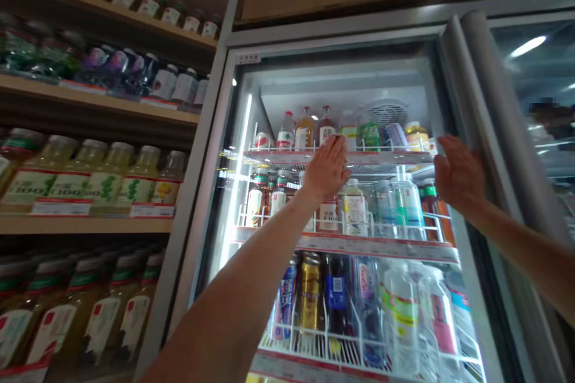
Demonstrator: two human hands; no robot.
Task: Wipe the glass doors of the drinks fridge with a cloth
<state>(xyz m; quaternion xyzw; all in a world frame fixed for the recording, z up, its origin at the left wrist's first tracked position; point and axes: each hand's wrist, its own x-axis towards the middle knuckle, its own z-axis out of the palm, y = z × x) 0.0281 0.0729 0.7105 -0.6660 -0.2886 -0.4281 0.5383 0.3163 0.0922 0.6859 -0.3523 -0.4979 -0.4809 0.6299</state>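
Note:
A glass-door drinks fridge (336, 30) stands lit in front of me. My left hand (327, 167) is raised before its middle, fingers stretched and held flat, with nothing in it. Behind that hand are bottles on the upper shelf, among them one with a white label (327, 125) and one with orange drink (304, 130). I cannot tell whether the palm touches the glass. My right hand (460, 176) is up near the right side of the door, beside the long grey door handle (478, 90). Its fingers are extended and empty, slightly blurred.
Wooden shelves (90, 224) on the left carry rows of bottled drinks (101, 173). Lower in the fridge, a wire rack (318, 341) holds a gold can (309, 293) and several bottles. Another glass door (534, 78) adjoins on the right, showing reflections.

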